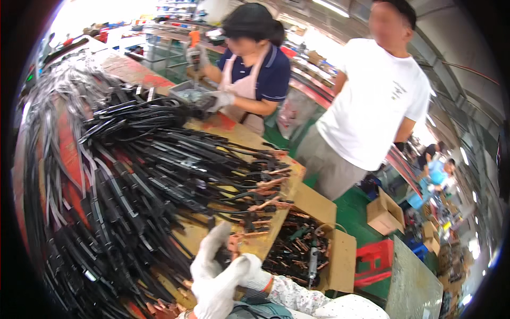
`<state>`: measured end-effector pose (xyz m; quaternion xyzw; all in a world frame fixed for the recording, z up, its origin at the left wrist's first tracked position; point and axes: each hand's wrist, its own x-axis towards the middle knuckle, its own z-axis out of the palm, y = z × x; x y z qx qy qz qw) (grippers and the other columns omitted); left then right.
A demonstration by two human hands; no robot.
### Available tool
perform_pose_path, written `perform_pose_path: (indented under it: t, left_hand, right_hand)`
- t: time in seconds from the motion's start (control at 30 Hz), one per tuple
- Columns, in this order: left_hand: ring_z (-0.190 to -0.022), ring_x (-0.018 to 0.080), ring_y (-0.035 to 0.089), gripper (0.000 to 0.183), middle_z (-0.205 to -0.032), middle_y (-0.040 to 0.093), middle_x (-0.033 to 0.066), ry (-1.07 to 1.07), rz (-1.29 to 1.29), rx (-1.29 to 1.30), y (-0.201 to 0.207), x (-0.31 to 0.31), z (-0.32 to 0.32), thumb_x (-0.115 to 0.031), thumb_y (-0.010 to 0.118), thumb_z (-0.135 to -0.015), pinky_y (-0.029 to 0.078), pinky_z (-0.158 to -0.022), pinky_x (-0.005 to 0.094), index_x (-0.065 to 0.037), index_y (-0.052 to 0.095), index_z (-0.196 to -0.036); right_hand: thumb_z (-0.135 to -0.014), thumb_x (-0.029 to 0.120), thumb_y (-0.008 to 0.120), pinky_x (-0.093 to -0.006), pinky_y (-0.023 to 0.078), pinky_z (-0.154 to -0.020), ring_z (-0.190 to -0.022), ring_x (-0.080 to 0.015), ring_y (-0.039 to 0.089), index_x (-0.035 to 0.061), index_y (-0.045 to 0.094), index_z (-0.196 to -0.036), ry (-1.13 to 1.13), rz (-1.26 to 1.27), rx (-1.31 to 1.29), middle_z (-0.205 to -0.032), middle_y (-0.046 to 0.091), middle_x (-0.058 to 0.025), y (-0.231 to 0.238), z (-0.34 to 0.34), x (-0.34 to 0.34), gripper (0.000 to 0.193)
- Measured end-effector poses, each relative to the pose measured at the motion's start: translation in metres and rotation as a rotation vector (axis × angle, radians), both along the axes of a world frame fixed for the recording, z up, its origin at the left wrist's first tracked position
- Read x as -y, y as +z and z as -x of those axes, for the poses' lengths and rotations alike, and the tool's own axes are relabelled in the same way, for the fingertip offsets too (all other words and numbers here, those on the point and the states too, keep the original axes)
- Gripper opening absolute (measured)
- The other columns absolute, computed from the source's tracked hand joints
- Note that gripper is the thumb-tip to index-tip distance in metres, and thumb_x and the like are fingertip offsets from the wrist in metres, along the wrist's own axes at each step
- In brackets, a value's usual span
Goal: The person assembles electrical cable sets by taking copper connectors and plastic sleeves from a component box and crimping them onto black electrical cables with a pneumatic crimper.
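Note:
My left hand (209, 279), in a white glove, is curled around a dark part with a copper-coloured end (232, 245) at the table's near edge. My right hand (254, 272), gloved too, meets it from the right with bent fingers pressed together. What the right fingertips hold is hidden. Just beyond my hands, black cables with copper-coloured ends (268, 186) lie in a dense row, ends toward the table's right edge. More copper-coloured ends (162, 308) lie beside my left wrist.
Long black cables (133, 196) and clear strips (58, 117) cover much of the table (223, 125). A carton (342, 260) of black and copper-coloured parts, with a tool hanging over it, stands right. Across the table a co-worker (255, 74) holds an orange-handled tool; another person (377, 101) stands nearby.

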<state>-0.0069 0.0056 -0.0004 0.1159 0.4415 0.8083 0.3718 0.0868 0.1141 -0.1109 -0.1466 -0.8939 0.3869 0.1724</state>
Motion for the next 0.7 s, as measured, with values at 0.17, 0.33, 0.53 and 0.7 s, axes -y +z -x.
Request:
perform_pose_path:
  t: [0.17,0.33,0.53,0.7]
  left_hand:
    - [-0.125,0.0208,0.051,0.073,-0.134,0.056,0.0149,-0.06,-0.045,-0.08,-0.008,-0.01,-0.005,-0.001,0.077,-0.073,0.036,-0.108,0.0329,0.009,0.048,-0.139]
    - [-0.134,0.0222,0.044,0.071,-0.142,0.051,0.0142,-0.081,-0.077,-0.056,-0.012,-0.007,-0.004,-0.005,0.077,-0.078,0.028,-0.116,0.035,0.006,0.047,-0.141]
    - [-0.135,0.0224,0.044,0.073,-0.142,0.052,0.0153,-0.085,-0.069,-0.097,-0.014,-0.008,-0.006,-0.007,0.078,-0.078,0.027,-0.116,0.0353,0.006,0.046,-0.142]
    - [-0.134,0.0226,0.045,0.074,-0.141,0.052,0.0161,-0.116,-0.05,-0.102,-0.014,-0.003,-0.008,-0.01,0.078,-0.079,0.029,-0.115,0.0349,0.007,0.045,-0.143]
  right_hand:
    - [-0.076,0.05,0.071,-0.0434,0.051,-0.057,-0.064,-0.0295,0.069,0.0166,0.068,-0.081,-0.214,0.147,-0.049,-0.066,0.067,-0.005,-0.135,-0.022,-0.025,0.034]
    - [-0.079,0.04,0.073,-0.0388,0.05,-0.058,-0.066,-0.0259,0.068,0.0088,0.067,-0.092,-0.106,-0.102,0.168,-0.071,0.066,-0.0066,-0.098,-0.019,-0.024,0.034]
    - [-0.081,0.033,0.072,-0.0366,0.051,-0.06,-0.068,-0.0236,0.068,0.0076,0.066,-0.098,-0.106,0.324,-0.035,-0.074,0.067,-0.0072,-0.104,-0.018,-0.03,0.031]
    - [-0.084,0.026,0.07,-0.0344,0.052,-0.062,-0.07,-0.0213,0.068,0.0064,0.065,-0.104,-0.142,0.714,-0.229,-0.077,0.068,-0.0078,-0.107,-0.019,-0.03,0.029]
